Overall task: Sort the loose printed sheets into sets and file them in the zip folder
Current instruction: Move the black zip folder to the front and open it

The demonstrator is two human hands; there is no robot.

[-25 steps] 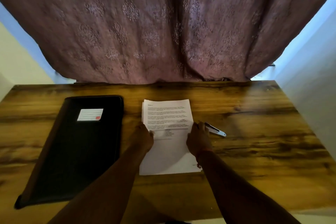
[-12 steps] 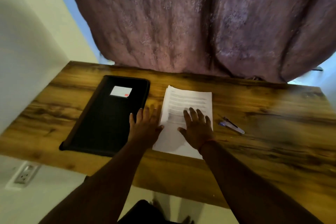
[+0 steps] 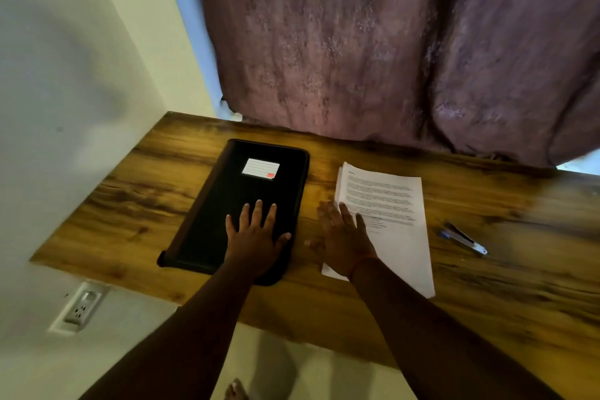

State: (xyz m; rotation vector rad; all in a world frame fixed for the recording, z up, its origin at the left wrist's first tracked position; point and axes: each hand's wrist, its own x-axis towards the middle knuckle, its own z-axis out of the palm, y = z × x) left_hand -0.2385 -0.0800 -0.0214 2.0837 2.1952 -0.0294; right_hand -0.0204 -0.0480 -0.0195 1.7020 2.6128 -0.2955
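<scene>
My left hand (image 3: 256,234) lies flat, fingers spread, on the closed folder (image 3: 240,204); my right hand (image 3: 344,237) hovers open at the sheets (image 3: 389,214) beside it on the bench (image 3: 487,286). Paper's light, floppy, slippery: I'd pinch the stack's edge.

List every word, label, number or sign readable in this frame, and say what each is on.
None can be read.
Top printed sheet: paragraphs of print, too small and blurred.
White label on the black zip folder: ruled lines and a red corner mark, no legible writing.
Stapler: no marking legible.
</scene>
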